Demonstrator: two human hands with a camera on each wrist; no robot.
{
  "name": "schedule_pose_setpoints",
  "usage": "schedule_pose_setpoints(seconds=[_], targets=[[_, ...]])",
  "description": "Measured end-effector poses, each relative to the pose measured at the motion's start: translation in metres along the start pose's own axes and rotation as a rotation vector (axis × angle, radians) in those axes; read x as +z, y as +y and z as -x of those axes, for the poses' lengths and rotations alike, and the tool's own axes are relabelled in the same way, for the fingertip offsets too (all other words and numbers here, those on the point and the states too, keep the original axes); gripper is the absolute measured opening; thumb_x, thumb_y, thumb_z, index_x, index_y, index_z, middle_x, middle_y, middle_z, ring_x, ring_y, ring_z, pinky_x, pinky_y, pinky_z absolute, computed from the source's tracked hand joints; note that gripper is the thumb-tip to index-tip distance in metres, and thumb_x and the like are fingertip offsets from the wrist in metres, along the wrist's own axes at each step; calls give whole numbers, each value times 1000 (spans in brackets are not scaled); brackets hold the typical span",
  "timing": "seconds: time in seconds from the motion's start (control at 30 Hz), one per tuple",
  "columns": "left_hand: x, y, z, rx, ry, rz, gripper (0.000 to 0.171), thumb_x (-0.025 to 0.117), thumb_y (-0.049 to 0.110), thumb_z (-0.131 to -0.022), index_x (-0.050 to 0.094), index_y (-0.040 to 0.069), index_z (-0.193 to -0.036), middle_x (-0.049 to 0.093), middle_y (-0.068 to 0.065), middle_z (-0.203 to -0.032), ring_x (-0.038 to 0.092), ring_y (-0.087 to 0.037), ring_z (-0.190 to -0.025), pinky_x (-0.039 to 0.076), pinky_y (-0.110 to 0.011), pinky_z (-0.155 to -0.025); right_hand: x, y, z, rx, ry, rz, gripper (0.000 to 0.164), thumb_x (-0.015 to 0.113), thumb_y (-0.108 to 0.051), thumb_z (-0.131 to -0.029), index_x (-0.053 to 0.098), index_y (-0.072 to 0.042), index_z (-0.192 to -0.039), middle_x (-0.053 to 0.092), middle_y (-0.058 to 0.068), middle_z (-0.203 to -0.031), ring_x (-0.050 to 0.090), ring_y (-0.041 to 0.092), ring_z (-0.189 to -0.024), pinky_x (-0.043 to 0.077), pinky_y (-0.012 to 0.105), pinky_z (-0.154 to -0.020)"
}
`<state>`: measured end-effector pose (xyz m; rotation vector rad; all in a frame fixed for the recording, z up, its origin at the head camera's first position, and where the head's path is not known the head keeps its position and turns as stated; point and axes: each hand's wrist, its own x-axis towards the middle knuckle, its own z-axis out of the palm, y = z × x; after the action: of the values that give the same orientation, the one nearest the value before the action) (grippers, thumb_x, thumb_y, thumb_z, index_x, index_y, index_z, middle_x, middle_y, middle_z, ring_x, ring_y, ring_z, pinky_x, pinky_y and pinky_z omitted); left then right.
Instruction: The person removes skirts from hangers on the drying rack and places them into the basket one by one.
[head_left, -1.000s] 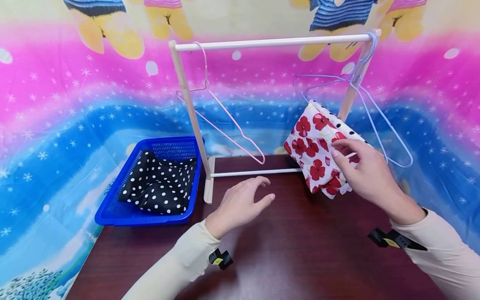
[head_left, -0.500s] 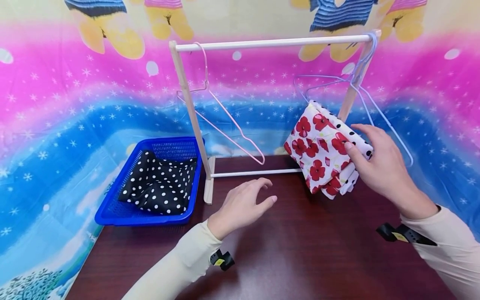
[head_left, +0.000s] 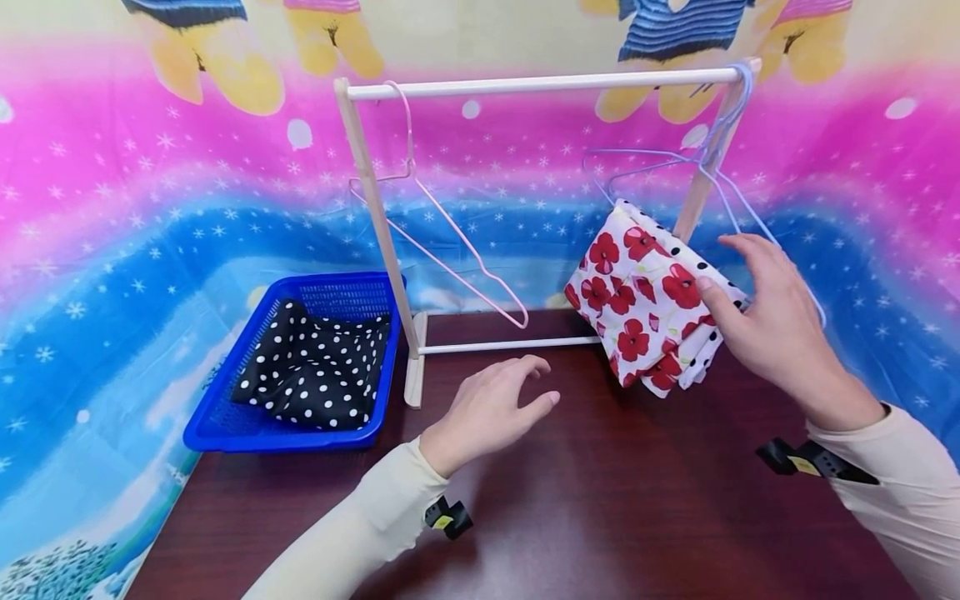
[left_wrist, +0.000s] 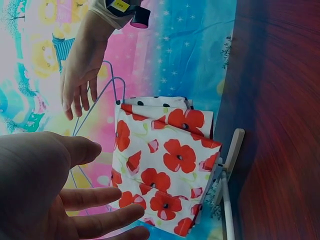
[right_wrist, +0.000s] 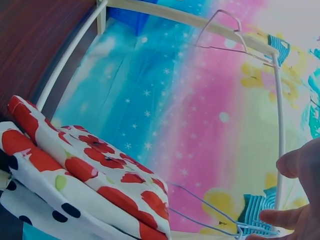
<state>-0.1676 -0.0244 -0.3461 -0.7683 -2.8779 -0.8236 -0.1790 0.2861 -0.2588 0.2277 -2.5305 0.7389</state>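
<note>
A white cloth with red flowers (head_left: 630,292) hangs folded over a lilac wire hanger at the right end of the rack. Behind it hangs a white cloth with black dots (head_left: 701,271), also folded. My right hand (head_left: 783,325), fingers loosely spread and holding nothing, is beside the cloths' right edge; in the head view it overlaps the lilac hangers (head_left: 731,192). Over the table's middle my left hand (head_left: 487,408) hovers with relaxed fingers and thumb apart. The left wrist view shows the flowered cloth (left_wrist: 160,165) beyond the left fingers.
A white and wooden rack (head_left: 540,83) stands on the dark red table (head_left: 570,500). From its left end hangs a bare pink hanger (head_left: 465,242). Left of the rack, a blue basket (head_left: 202,433) holds a black cloth with white dots (head_left: 315,367). A printed backdrop (head_left: 150,192) surrounds the table.
My right hand has drawn back to the right, off the front of the flowered cloth. My left hand has shifted slightly right. The cloths hang as before.
</note>
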Motion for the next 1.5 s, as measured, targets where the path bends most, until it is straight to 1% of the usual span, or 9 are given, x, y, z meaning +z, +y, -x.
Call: schedule_pose_setpoints(seconds=[0.23, 0.53, 0.63, 0.7, 0.77, 0.93, 1.1, 1.27, 1.5], targets=[[4, 1, -3, -2, -6, 20, 42, 62, 48, -97, 62, 24, -131, 71, 3, -123, 68, -14, -108, 57, -36, -89, -6, 2, -8, 76, -70, 24, 72, 55, -33, -102, 23, -7, -160, 25, 29, -163, 21, 53, -150, 19, 78, -113], [16, -9, -18, -44, 55, 145, 30, 64, 39, -97, 66, 22, -121, 74, 2, -112, 69, -15, -100, 54, -34, -85, -7, 12, -21, 170, -94, 1, 72, 46, -41, -105, 16, -9, -162, 35, 33, -155, 42, 53, -133, 36, 76, -96], [21, -11, -22, -47, 55, 155, 29, 64, 38, -97, 66, 21, -120, 75, 1, -110, 68, -15, -97, 54, -33, -83, -8, 18, -24, 170, -92, -9, 65, 40, -39, -107, 22, -7, -160, 46, 32, -145, 62, 21, -109, 54, 46, -85], [24, -13, -24, -55, 54, 149, 29, 64, 39, -97, 67, 22, -120, 75, 3, -109, 67, -12, -95, 53, -32, -82, -8, 22, -26, 164, -87, -18, 60, 35, -36, -108, 27, -5, -159, 53, 30, -134, 59, -2, -87, 51, 24, -70], [26, -13, -24, -66, 49, 147, 29, 63, 40, -97, 67, 22, -120, 74, 4, -109, 67, -11, -94, 53, -32, -82, -7, 25, -27, 153, -82, -23, 58, 32, -33, -108, 30, -3, -157, 59, 28, -124, 47, -16, -70, 40, 14, -56], [31, -14, -29, -84, 37, 160, 30, 62, 40, -98, 67, 21, -121, 74, 4, -108, 67, -12, -93, 53, -31, -81, -5, 29, -32, 132, -28, 1, 52, 32, -28, -108, 43, 2, -150, 64, 6, -94, 45, 0, -54, 37, 23, -50], [37, -17, -38, -109, 29, 258, 29, 63, 39, -98, 69, 19, -118, 73, 6, -101, 66, -10, -90, 51, -28, -79, 0, 33, -33, 130, 13, 8, 48, 32, -25, -108, 59, 4, -135, 53, -4, -66, 40, 10, -46, 34, 30, -42], [45, -22, -43, -134, 26, 339, 24, 64, 36, -98, 70, 18, -112, 73, 5, -97, 64, -8, -85, 50, -26, -78, 4, 34, -32, 161, 2, -22, 50, 30, -29, -109, 62, 2, -132, 43, -2, -57, 37, 16, -43, 30, 34, -39], [53, -30, -47, -153, 38, 365, 19, 64, 34, -98, 70, 19, -108, 72, 5, -95, 63, -7, -84, 50, -24, -76, 9, 37, -38, 246, -55, -123, 52, 26, -34, -110, 63, 2, -114, 35, -6, -53, 34, 16, -42, 32, 35, -39]])
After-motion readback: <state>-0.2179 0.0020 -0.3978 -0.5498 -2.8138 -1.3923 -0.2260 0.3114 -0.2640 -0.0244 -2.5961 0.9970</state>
